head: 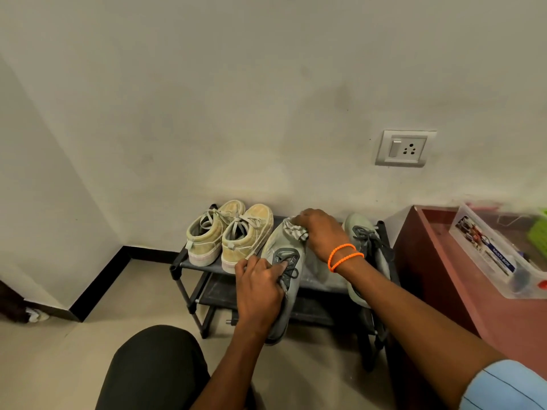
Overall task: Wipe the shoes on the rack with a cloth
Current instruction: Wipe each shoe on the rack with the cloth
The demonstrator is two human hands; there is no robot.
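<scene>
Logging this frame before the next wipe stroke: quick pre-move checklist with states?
1. Cloth in right hand: ok, gripped at the toe.
2. Left hand steadying grey shoe: ok, holding it at the laces.
3. Cloth touching the toe: ok.
4. Shoe resting on rack: cannot tell, heel overhangs the front.
5. Second grey shoe on the rack: ok.
6. Tan pair wiped: cannot tell.

You're getting dim, even indoor light, warm-greenish cast. The wall [266,84] is showing soft blotchy shadows, no glare. Wide-angle lens is bending the edges, wall corner at left is curving. Slight softness is creeping in toward the corners; centre around the rack [189,263] is staying reasonably sharp.
</scene>
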